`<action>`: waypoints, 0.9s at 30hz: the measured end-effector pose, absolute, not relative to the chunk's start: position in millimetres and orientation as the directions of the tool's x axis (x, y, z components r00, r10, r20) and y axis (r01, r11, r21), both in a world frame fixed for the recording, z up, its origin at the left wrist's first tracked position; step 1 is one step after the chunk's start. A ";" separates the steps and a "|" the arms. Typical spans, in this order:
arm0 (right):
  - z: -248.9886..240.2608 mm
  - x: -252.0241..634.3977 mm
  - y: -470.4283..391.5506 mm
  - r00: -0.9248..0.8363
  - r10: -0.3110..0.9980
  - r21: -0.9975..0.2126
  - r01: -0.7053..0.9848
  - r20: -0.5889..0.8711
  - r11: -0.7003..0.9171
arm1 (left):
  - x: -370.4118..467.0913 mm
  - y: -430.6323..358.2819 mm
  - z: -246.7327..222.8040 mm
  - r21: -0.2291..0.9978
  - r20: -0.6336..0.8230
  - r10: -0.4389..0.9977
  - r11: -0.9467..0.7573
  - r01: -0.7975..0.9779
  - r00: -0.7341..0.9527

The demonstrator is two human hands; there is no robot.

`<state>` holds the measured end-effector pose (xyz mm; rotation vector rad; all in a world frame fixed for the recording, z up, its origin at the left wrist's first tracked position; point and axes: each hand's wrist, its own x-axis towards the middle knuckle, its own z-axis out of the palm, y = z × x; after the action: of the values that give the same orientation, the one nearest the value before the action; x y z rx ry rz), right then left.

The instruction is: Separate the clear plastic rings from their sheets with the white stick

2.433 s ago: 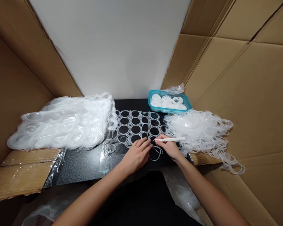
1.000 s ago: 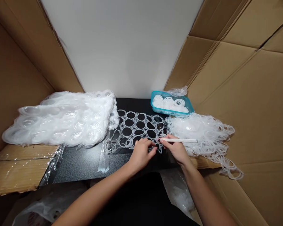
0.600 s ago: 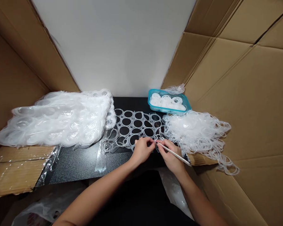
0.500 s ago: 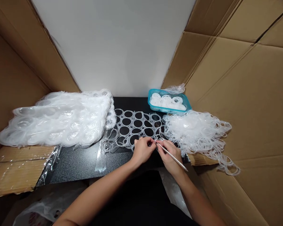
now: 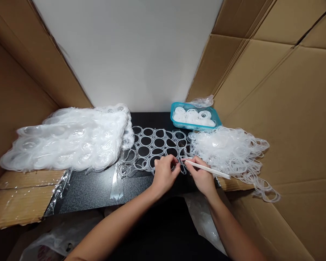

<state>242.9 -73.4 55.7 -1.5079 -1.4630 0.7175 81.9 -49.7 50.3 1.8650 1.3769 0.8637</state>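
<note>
A sheet of linked clear plastic rings (image 5: 159,143) lies flat on the dark tabletop (image 5: 92,188). At its near edge is my left hand (image 5: 164,172), with thumb and forefinger curled together; whatever sits between the fingertips is too small to make out. Just to the right, my right hand (image 5: 202,175) grips a slim white stick (image 5: 210,169), whose rear end points right. The stick's front end is near the rings beside my left fingertips. A loose heap of linked rings (image 5: 220,145) adjoins the sheet on the right.
A blue plastic tray (image 5: 172,110) of white rings stands at the back right, with a crumpled clear bag (image 5: 203,101) behind it. Stacked ring sheets (image 5: 70,141) fill the left side. Cardboard walls (image 5: 274,108) enclose both sides, with a pale panel (image 5: 133,54) behind.
My right hand has drawn slightly right, away from my left. The stick has swung from a steep slant to nearly level. My left hand has barely moved.
</note>
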 end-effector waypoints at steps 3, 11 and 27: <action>55.4 236.9 -80.6 0.132 0.970 -0.868 0.484 0.202 0.115 | 85.3 -48.7 52.7 0.833 0.089 0.960 -0.218 0.509 0.265; 54.9 239.4 -77.3 0.066 0.886 -0.642 0.714 0.458 0.279 | 85.4 -42.5 49.8 0.831 0.035 0.967 -0.168 0.530 0.251; 103.9 307.0 0.6 0.001 0.990 -0.989 -0.014 -0.144 -0.144 | 53.0 17.8 55.4 0.359 0.184 0.772 -0.629 0.690 0.608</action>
<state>307.0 0.6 103.9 -1.3053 -1.1254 1.3201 53.0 17.8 55.4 2.5841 1.1984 0.4726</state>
